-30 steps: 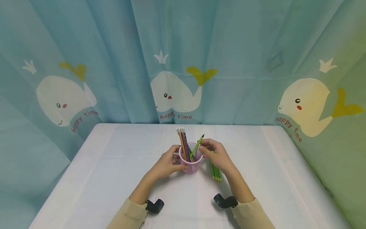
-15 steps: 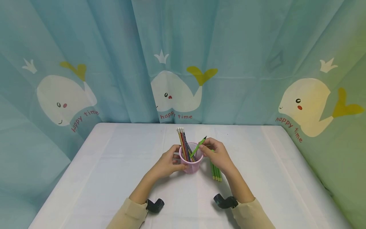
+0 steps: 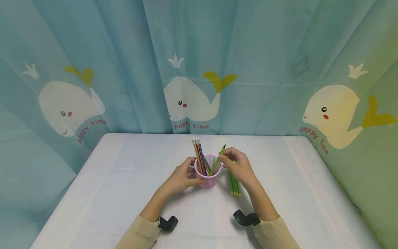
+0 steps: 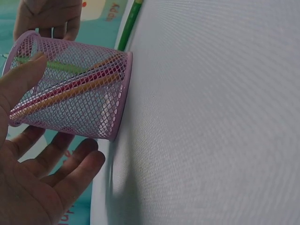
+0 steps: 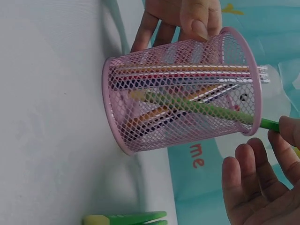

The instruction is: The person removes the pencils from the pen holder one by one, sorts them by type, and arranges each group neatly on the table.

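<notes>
A pink mesh pencil cup (image 3: pixel 209 183) stands upright on the table, and my left hand (image 3: pixel 179 178) grips its left side between thumb and fingers. Several striped pencils (image 3: pixel 199 154) lean inside it, eraser ends up. One green pencil (image 3: pixel 214 166) slants in the cup, dark point up. My right hand (image 3: pixel 238 167) pinches it near the top between thumb and index finger; in the right wrist view the other fingers are apart from the cup (image 5: pixel 183 136). The pencil's yellowish lower end (image 5: pixel 136 94) shows through the mesh, near the cup's base.
Several more green pencils (image 3: pixel 234 185) lie side by side on the white-covered table (image 3: pixel 130 200), right of the cup and partly under my right hand. A blue curtain (image 3: pixel 264 69) with printed whales hangs behind the table's far edge.
My right hand has shifted slightly right with the green pencil, which now stands steeper, its lower end further right in the cup. My left hand has stayed on the cup.
</notes>
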A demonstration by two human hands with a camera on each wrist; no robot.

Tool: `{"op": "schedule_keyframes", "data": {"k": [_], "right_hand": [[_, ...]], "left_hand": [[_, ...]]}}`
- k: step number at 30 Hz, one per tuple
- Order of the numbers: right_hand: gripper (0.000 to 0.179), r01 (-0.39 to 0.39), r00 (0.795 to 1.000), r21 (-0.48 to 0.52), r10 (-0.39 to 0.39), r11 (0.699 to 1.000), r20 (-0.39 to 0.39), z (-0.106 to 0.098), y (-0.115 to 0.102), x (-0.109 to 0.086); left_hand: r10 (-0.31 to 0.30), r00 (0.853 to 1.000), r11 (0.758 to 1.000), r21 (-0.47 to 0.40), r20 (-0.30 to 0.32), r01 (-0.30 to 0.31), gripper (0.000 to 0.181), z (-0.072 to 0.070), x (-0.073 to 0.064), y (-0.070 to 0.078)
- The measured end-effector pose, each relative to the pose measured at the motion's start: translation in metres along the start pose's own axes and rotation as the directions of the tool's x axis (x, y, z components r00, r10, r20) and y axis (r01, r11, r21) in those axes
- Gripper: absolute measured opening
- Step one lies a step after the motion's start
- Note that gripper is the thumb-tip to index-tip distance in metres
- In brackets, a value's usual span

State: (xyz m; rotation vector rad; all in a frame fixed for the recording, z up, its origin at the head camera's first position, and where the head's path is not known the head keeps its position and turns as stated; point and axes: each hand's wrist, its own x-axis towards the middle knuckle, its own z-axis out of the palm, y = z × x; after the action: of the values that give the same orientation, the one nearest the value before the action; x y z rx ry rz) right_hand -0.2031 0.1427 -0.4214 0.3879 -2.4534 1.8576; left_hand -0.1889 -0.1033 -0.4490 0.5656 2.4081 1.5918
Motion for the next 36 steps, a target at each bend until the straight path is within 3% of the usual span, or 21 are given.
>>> {"op": "schedule_keyframes", "data": {"k": [13, 20, 29, 36], "right_hand": [[0.019, 0.018, 0.999, 0.003, -0.018, 1.000, -0.044, -0.010, -0.012, 0.000], [0.025, 0.050, 0.998, 0.121, -0.044, 0.991, -0.053, -0.019, -0.014, -0.003], [0.026, 0.084, 0.993, 0.197, -0.066, 0.977, -0.098, -0.028, -0.016, -0.003], [0.022, 0.114, 0.988, 0.321, -0.074, 0.940, -0.135, -0.033, -0.019, -0.004]], "left_hand": [[0.008, 1.000, 1.000, -0.009, -0.007, -0.008, 0.068, 0.000, 0.002, -0.001], [0.004, 1.000, 1.000, 0.001, 0.002, -0.004, 0.069, 0.000, 0.001, -0.001], [0.004, 1.000, 1.000, -0.022, -0.006, -0.004, 0.067, 0.001, 0.000, 0.000], [-0.002, 1.000, 1.000, -0.006, -0.006, 0.002, 0.067, 0.000, -0.002, 0.001]]}}
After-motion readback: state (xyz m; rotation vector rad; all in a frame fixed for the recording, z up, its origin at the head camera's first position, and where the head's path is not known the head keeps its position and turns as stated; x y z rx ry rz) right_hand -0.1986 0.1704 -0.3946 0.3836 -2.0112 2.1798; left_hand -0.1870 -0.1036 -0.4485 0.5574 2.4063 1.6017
